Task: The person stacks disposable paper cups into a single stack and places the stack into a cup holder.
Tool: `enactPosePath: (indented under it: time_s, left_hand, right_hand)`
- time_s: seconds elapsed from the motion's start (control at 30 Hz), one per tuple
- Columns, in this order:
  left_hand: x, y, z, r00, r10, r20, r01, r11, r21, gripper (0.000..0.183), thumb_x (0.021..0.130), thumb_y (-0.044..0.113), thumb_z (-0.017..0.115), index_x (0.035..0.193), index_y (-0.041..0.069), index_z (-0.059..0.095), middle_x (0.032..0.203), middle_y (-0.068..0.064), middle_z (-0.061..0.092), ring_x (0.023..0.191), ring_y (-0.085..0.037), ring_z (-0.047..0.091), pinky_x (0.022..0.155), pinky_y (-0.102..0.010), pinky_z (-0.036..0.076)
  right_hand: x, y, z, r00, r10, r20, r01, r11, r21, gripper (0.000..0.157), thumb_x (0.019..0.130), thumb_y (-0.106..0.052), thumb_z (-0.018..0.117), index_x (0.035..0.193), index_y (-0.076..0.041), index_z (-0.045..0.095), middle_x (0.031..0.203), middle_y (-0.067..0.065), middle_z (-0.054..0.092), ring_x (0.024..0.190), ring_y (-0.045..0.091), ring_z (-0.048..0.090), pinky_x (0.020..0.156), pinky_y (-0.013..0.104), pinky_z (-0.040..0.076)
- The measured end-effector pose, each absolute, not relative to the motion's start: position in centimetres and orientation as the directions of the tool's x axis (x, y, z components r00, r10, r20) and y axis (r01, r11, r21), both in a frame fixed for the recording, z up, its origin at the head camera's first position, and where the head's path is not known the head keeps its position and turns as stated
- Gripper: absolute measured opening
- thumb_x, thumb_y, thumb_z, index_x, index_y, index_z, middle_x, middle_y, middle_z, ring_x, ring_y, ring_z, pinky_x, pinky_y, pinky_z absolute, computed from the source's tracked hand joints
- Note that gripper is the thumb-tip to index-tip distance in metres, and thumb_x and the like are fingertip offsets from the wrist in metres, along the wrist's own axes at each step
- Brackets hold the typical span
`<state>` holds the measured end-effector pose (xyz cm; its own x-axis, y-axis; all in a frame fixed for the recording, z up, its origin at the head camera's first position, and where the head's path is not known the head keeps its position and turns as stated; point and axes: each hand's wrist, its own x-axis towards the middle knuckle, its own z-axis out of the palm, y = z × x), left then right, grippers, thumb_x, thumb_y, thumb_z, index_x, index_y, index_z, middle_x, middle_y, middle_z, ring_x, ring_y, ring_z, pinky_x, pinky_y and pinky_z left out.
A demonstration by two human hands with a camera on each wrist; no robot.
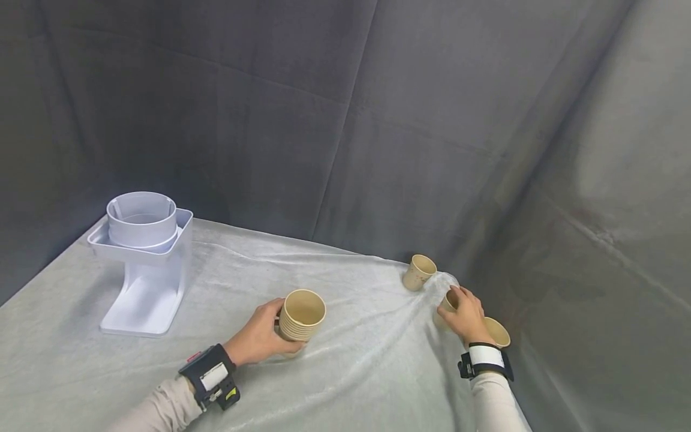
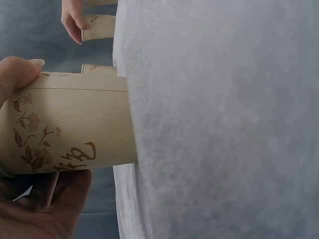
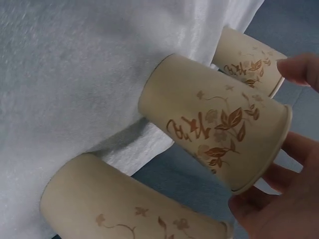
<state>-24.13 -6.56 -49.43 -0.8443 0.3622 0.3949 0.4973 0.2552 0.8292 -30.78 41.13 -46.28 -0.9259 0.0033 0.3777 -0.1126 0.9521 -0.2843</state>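
Note:
Near the front middle of the cloth, my left hand (image 1: 264,336) grips a stack of beige paper cups (image 1: 302,315), thumb on one side and fingers on the other. In the left wrist view the outer cup (image 2: 75,124) shows brown flowers and lettering, its base close to the cloth. At the right, my right hand (image 1: 465,315) straddles the top of an upright paper cup (image 3: 214,119). In the right wrist view its thumb (image 3: 301,69) stands apart from that cup, while its other fingers are partly hidden behind the rim.
Beyond the right hand stands another paper cup (image 1: 418,273) by the back edge; a further cup (image 1: 495,333) sits beside the right wrist. A pale plastic stand (image 1: 143,306) with a round tub (image 1: 141,231) on top is at the left. Grey drapes (image 1: 259,120) border the back and right.

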Motion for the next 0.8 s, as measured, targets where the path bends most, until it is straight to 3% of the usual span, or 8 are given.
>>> enactPosePath:
  time_s: [0.33,0.57,0.8]
  left_hand:
    - [-24.20,-6.57,-49.56,-0.846,0.362,0.392,0.496,0.261,0.828,0.073,0.061,0.031,0.083,0.123,0.015,0.048,0.109,0.000,0.057,0.101,-0.013,0.054,0.086,-0.033,0.049]
    - [-24.26,-6.54,-49.60,-0.842,0.365,0.396,0.501,0.260,0.826,0.074,0.061,0.032,0.083,0.123,0.016,0.048,0.110,0.000,0.057,0.101,-0.012,0.054,0.086,-0.033,0.049]
    - [-24.27,-6.59,-49.62,-0.842,0.361,0.402,0.503,0.251,0.827,0.073,0.060,0.030,0.083,0.123,0.015,0.049,0.109,0.000,0.058,0.101,-0.013,0.055,0.087,-0.034,0.049]
  right_hand:
    - [-30.93,41.45,-46.42,-0.950,0.004,0.311,-0.090,0.953,-0.288,0.064,0.082,-0.029,0.061,0.136,-0.001,0.039,0.134,0.032,0.034,0.120,0.052,0.028,0.096,0.066,0.029]
    - [-31.01,41.32,-46.33,-0.955,0.003,0.297,-0.100,0.939,-0.328,0.067,0.075,-0.009,0.065,0.135,0.001,0.036,0.132,0.034,0.030,0.119,0.052,0.025,0.094,0.065,0.031]
    - [-30.78,40.55,-46.09,-0.942,-0.026,0.336,-0.130,0.948,-0.290,0.070,0.069,-0.007,0.071,0.132,0.001,0.041,0.127,0.032,0.033,0.114,0.049,0.027,0.090,0.064,0.034]
